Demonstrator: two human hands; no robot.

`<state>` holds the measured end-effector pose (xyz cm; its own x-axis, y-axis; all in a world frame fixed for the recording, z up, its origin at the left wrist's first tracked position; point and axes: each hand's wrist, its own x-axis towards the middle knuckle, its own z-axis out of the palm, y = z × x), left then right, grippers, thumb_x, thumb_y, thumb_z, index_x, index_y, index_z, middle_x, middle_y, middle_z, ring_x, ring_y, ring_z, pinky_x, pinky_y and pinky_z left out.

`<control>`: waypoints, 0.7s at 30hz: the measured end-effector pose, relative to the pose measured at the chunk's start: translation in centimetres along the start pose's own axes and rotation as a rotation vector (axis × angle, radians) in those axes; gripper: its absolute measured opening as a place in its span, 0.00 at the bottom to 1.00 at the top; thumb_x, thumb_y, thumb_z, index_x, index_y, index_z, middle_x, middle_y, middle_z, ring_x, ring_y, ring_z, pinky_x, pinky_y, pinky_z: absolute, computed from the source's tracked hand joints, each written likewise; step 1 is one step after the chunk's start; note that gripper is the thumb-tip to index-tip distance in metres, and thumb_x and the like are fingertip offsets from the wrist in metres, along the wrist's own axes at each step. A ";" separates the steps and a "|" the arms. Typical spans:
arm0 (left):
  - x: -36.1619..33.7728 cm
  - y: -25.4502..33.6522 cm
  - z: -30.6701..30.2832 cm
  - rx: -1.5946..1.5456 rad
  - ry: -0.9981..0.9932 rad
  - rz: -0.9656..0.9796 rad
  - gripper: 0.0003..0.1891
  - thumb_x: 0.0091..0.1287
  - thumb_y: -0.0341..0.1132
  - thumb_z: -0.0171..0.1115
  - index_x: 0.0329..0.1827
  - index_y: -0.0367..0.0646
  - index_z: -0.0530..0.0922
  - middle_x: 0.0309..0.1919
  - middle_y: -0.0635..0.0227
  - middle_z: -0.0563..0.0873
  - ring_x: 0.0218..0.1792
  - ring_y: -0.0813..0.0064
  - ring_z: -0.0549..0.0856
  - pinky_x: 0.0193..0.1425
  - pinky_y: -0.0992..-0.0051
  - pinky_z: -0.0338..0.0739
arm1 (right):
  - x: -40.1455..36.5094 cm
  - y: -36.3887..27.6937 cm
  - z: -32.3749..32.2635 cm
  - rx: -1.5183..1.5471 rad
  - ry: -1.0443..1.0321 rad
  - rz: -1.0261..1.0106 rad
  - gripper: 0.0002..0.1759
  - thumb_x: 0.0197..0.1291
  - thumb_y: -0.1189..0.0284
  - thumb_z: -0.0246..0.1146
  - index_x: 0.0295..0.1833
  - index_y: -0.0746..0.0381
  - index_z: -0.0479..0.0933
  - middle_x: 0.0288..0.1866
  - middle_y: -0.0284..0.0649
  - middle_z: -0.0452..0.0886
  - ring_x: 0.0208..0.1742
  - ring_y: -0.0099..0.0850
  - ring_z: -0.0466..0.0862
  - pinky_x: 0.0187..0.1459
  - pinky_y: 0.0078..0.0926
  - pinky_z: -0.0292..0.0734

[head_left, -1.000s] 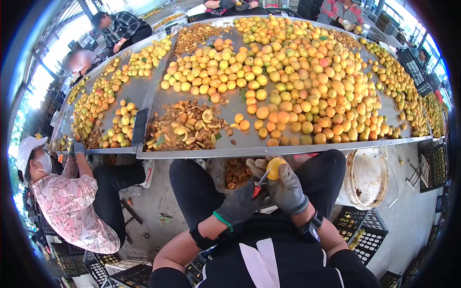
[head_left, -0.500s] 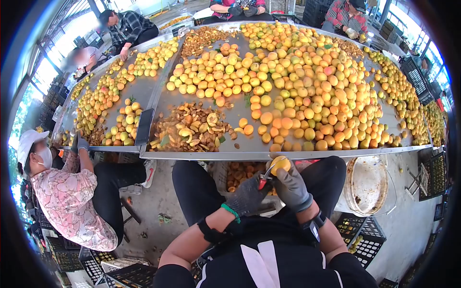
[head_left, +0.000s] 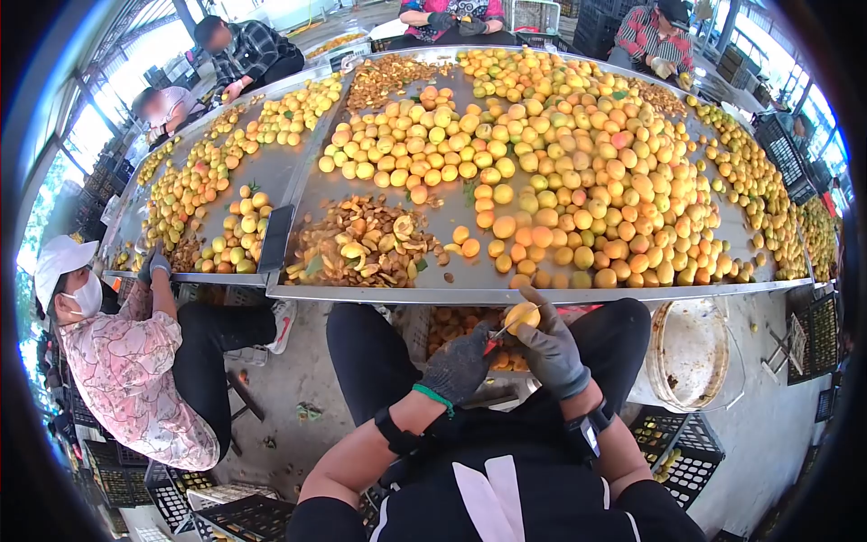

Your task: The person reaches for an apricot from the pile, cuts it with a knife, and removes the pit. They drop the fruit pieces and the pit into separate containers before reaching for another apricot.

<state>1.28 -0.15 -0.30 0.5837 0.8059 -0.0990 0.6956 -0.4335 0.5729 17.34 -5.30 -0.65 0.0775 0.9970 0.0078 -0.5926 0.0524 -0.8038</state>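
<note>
Head view — left grip clamps a knife, right grip clasps an apricot.

I can read no text, label, brand or number anywhere in this view. The watch at the lower centre of the frame is too small for me to read its face. The white marks on the dark top along the bottom edge look like plain stripes, not letters. Any print on the crates at the lower right is too small to tell.
</note>
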 end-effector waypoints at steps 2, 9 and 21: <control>-0.3 0.0 0.3 0.028 0.046 -0.002 0.24 0.66 0.45 0.59 0.63 0.45 0.70 0.30 0.50 0.84 0.36 0.49 0.85 0.38 0.52 0.77 | 0.0 -0.2 0.0 -0.207 0.019 -0.025 0.26 0.73 0.55 0.47 0.66 0.63 0.65 0.57 0.39 0.77 0.58 0.30 0.76 0.61 0.33 0.70; -0.6 0.3 0.8 -0.022 0.157 0.006 0.23 0.65 0.42 0.59 0.61 0.44 0.71 0.29 0.47 0.84 0.34 0.50 0.85 0.35 0.54 0.78 | -0.1 1.9 1.9 0.159 0.123 -0.014 0.25 0.74 0.57 0.47 0.65 0.64 0.67 0.57 0.40 0.77 0.59 0.29 0.76 0.61 0.31 0.70; -0.9 0.2 0.5 0.074 0.316 0.160 0.17 0.62 0.34 0.58 0.54 0.42 0.74 0.28 0.56 0.84 0.30 0.56 0.85 0.32 0.58 0.78 | 0.1 2.2 0.9 0.213 0.015 0.029 0.24 0.72 0.63 0.52 0.67 0.64 0.64 0.60 0.43 0.76 0.64 0.30 0.73 0.66 0.28 0.65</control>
<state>1.09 -1.16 -0.46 0.5371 0.8055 0.2503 0.6412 -0.5827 0.4993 15.30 -5.04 -1.90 0.0688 0.9973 -0.0239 -0.7506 0.0360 -0.6598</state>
